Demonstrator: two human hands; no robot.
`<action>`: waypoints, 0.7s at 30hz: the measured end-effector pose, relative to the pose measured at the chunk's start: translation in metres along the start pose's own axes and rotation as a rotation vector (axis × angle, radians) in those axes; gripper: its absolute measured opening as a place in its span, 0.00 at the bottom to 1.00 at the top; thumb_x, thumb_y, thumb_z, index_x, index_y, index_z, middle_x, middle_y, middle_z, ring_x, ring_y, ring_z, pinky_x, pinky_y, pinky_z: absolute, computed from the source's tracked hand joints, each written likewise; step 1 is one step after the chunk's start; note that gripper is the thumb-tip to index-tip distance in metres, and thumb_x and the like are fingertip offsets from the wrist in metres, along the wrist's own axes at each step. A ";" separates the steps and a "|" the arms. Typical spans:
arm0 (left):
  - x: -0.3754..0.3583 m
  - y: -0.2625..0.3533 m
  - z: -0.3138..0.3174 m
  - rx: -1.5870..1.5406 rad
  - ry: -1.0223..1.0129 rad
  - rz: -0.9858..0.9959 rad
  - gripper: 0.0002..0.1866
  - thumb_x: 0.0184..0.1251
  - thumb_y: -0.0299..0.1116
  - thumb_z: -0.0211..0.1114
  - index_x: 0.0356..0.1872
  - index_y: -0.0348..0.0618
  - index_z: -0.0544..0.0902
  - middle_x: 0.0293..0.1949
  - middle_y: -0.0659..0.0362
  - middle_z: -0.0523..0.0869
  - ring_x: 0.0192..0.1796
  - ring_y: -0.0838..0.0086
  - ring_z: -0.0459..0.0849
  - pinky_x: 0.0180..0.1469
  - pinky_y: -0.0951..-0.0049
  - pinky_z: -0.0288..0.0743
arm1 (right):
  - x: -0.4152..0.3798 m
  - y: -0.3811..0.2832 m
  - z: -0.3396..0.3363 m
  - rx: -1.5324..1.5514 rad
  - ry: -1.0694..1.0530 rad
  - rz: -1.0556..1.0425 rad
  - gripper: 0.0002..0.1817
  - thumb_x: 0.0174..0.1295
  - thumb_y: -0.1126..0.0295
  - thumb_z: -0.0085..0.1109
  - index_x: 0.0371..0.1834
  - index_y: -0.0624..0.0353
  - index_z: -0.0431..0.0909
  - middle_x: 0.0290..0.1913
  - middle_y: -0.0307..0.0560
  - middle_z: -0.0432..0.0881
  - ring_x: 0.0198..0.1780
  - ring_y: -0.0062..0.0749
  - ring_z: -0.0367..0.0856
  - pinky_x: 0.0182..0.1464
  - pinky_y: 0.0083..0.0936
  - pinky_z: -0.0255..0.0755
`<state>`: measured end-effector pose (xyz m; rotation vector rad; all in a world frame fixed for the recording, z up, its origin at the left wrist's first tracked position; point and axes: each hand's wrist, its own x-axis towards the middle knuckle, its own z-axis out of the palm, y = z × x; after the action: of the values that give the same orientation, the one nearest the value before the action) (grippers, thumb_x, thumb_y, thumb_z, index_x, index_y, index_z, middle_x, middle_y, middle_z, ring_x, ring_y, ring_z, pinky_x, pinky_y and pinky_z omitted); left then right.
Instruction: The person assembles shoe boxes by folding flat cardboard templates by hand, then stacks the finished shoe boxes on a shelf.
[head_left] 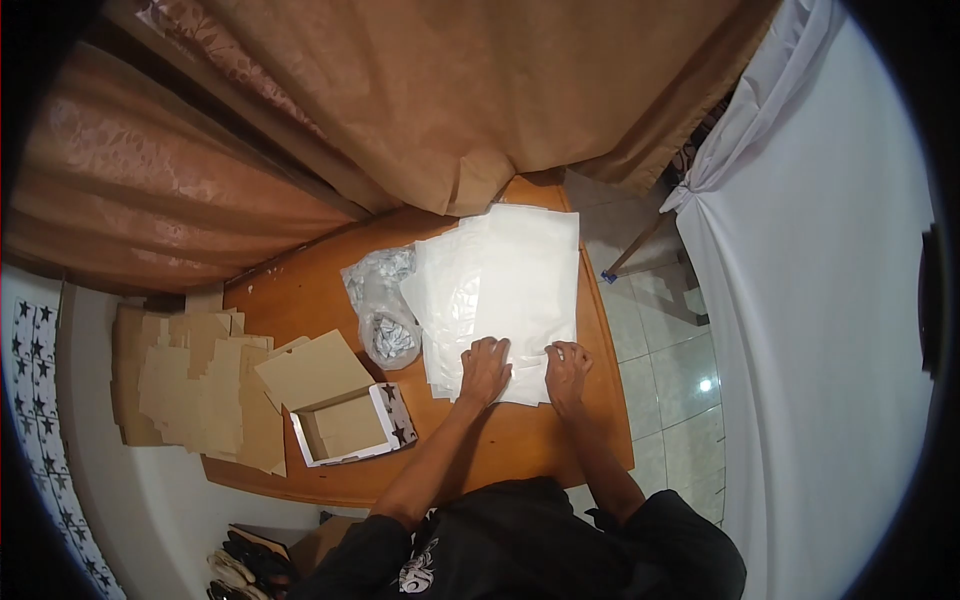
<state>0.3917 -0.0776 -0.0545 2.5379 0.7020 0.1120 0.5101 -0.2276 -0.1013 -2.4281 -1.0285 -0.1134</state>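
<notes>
A stack of thin white sheets [520, 270], partly glossy and crinkled, lies on the wooden table. My left hand [486, 370] rests on the stack near its front edge, fingers bent and pressed together on the top sheet. Over the right front part of the stack, my right hand [567, 374] has its fingers curled in a pinch at the sheet. To the left of the stack sits a clear plastic bag [391, 338] of small grey-white pieces. An open cardboard box [345, 420] with black stars on its white side stands left of my left forearm.
Flat cardboard pieces [205, 385] are piled at the table's left end. A brown curtain [430, 100] hangs along the back, and a white cloth [800, 280] hangs to the right beyond the tiled floor [650, 390]. The wooden table [480, 460] has a curved front edge.
</notes>
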 end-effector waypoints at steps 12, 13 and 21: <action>-0.033 0.000 -0.103 -0.292 0.279 -0.004 0.08 0.68 0.25 0.66 0.46 0.44 0.86 0.40 0.56 0.89 0.49 0.64 0.87 0.60 0.63 0.68 | 0.016 -0.091 -0.092 0.543 0.202 -0.121 0.33 0.65 0.65 0.59 0.71 0.68 0.61 0.71 0.62 0.66 0.73 0.54 0.61 0.74 0.50 0.50; -0.044 -0.010 -0.117 -0.286 0.290 -0.007 0.08 0.68 0.25 0.66 0.46 0.44 0.86 0.40 0.56 0.89 0.49 0.64 0.87 0.60 0.63 0.68 | 0.013 -0.097 -0.090 0.614 0.236 -0.055 0.40 0.66 0.61 0.59 0.77 0.68 0.53 0.75 0.66 0.60 0.76 0.55 0.56 0.75 0.51 0.48; -0.157 -0.114 -0.205 -1.018 0.438 -0.371 0.13 0.73 0.29 0.66 0.53 0.35 0.84 0.44 0.60 0.89 0.46 0.78 0.83 0.53 0.72 0.77 | -0.009 -0.132 -0.045 0.935 -0.204 0.234 0.47 0.56 0.75 0.60 0.80 0.61 0.49 0.76 0.65 0.58 0.75 0.57 0.61 0.75 0.49 0.58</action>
<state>0.1619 0.0196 0.0773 1.3926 0.9474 0.7090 0.4173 -0.1762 -0.0103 -1.6787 -0.6426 0.5773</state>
